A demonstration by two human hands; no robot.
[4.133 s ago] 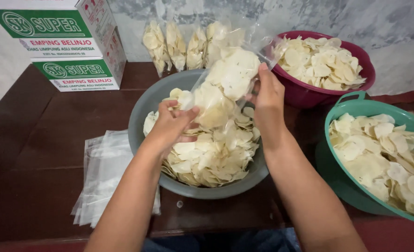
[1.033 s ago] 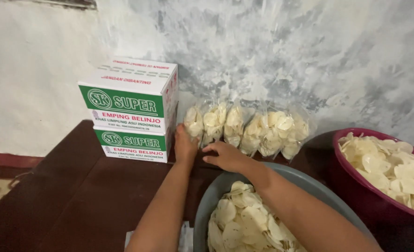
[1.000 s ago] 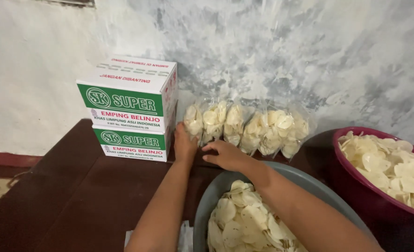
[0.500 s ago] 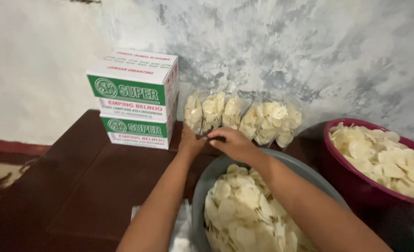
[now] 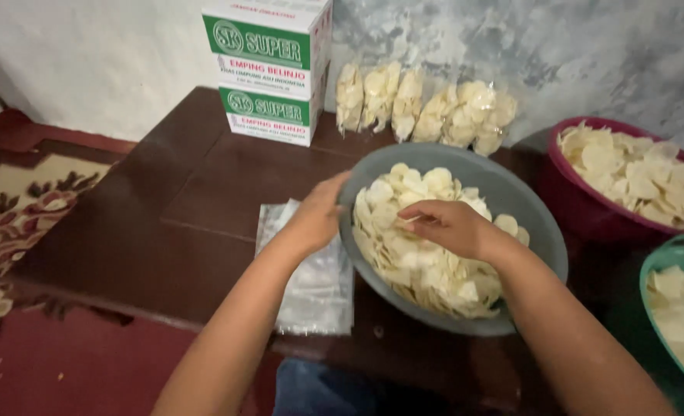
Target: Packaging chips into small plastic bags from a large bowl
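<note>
In the centre of the frame a grey basin (image 5: 538, 231) is sitting on the dark wooden surface (image 5: 203, 192), heaped with pale, thin chips (image 5: 426, 254). The right hand (image 5: 448, 227) is hovering over the heap, palm down, its fingers loosely curled and touching the top chips; it seems to be pinching one or two between thumb and fingers, though the blur is making that hard to confirm. The left hand (image 5: 316, 216) is resting at the basin's left rim, fingers bent over the edge, with nothing visibly gripped in it.

Just left of the basin, partly under the left wrist, a stack of clear plastic bags (image 5: 311, 285) is lying flat on the surface. Toward the upper centre, a row of filled chip bags (image 5: 426, 108) is standing against the mottled grey wall (image 5: 588, 46) (six or so, packed close together). Beside them, at the upper left of the row, two green-and-white cartons (image 5: 268, 69) are sitting one on top of the other.

At the upper right a maroon basin (image 5: 581, 208) is holding more chips, and at the lower right edge a green basin (image 5: 654, 277) is showing only in part. A patterned rug (image 5: 18, 216) is lying on the floor at the far left.
</note>
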